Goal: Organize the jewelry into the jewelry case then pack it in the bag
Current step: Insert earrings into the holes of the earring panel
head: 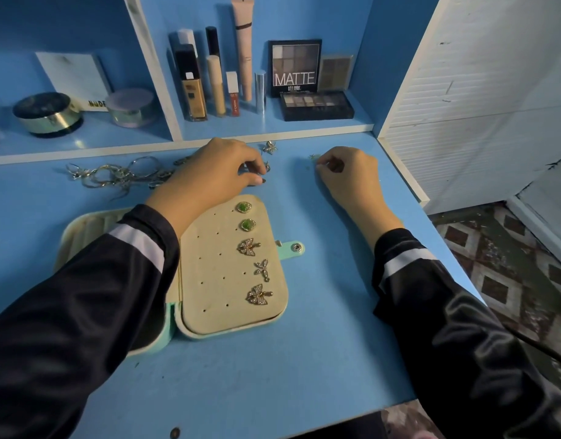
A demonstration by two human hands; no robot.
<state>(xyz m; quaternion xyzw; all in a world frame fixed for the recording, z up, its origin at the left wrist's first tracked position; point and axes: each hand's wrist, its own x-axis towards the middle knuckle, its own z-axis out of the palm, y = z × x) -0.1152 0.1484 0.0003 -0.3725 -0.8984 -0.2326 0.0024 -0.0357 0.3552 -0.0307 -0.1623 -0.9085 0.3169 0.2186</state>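
The open mint jewelry case (pixel 190 331) lay at the middle of the blue desk (pixel 273 369), its beige earring panel (pixel 209 280) facing up, with a snap tab (pixel 295 247) at its 3 o'clock edge. Down the panel's right side sat two green studs (pixel 243 207) and three butterfly earrings (pixel 257 294). At 12 o'clock from the case, the left hand (pixel 209 172) hovered with curled fingers touching a small silver earring (pixel 267 167); whether they actually pinched it could not be told. A flower-shaped earring (pixel 269 147) lay just beyond. At 2 o'clock, the right hand (pixel 349 175) rested on the desk, fingers curled inward, any grasp hidden, with a tiny star-shaped piece (pixel 313 157) just beside its fingertips. A tangle of silver chains (pixel 121 175) sat at 10 o'clock. Cosmetics (pixel 216 83) and eyeshadow palettes (pixel 315 104) stood on the shelf behind.
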